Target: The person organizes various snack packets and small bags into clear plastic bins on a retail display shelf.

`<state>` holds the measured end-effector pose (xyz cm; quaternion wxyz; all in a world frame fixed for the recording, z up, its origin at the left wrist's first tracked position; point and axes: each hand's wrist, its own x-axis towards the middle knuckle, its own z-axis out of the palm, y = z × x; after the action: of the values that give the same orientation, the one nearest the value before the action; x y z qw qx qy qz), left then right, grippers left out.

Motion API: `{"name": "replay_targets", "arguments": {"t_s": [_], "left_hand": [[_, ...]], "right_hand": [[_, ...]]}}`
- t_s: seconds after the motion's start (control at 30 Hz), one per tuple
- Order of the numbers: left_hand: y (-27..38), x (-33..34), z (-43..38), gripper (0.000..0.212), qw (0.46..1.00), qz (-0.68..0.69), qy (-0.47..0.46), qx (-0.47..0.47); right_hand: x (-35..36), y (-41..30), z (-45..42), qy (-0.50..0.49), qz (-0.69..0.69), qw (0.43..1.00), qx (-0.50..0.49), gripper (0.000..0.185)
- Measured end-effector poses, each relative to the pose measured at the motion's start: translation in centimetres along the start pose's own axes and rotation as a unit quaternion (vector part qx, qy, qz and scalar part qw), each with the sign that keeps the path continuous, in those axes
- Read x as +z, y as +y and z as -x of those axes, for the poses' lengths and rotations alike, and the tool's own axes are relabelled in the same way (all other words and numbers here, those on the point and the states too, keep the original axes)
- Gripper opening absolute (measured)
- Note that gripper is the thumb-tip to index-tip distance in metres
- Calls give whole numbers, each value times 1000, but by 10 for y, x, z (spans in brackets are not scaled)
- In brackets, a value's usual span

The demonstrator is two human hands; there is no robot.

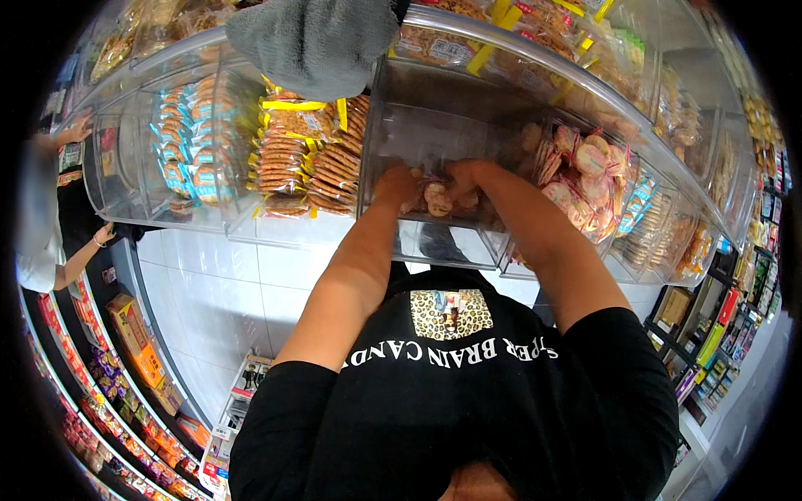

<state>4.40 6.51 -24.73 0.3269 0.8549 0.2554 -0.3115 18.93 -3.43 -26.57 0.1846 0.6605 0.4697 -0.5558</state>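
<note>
Both my hands reach down into a clear plastic bin (432,134). Small wrapped round biscuits (437,199) lie at its near side. My left hand (398,184) is at the left of these packets, its fingers lowered among them. On their right, my right hand (465,176) bends down against more of the packets. The fingertips of both hands are hidden, so any grip is unclear. Just right of my right forearm, a heap of pink-wrapped biscuits (592,178) fills the neighbouring compartment.
Left of the bin stand stacked yellow-edged biscuit packs (282,169) and blue-wrapped ones (188,147). A grey towel (313,47) hangs over the curved clear rim (526,47). Another person's arm (81,260) shows at far left, above stocked shelves (119,376). More shelves (708,351) stand right.
</note>
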Motion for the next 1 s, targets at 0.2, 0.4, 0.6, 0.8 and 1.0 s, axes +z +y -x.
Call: {"name": "replay_targets", "arguments": {"t_s": [0.2,0.4,0.6,0.8,1.0], "left_hand": [[-28,54,-15,27,974,225,-1,22],[-20,35,-4,19,909,372,-182,-45],[4,0,27,25,855,487,-126,-124],[48,-76,90,36,746,665,28,-29],[142,-93,158,49,707,687,57,156]], "right_hand": [[11,-24,-1,-30,-53,998,8,63],[35,-23,11,19,-78,994,-76,52],[41,-23,-6,59,-106,990,-71,45],[-45,-50,117,235,-105,955,-148,47],[-51,-36,267,374,-39,921,-98,51]]}}
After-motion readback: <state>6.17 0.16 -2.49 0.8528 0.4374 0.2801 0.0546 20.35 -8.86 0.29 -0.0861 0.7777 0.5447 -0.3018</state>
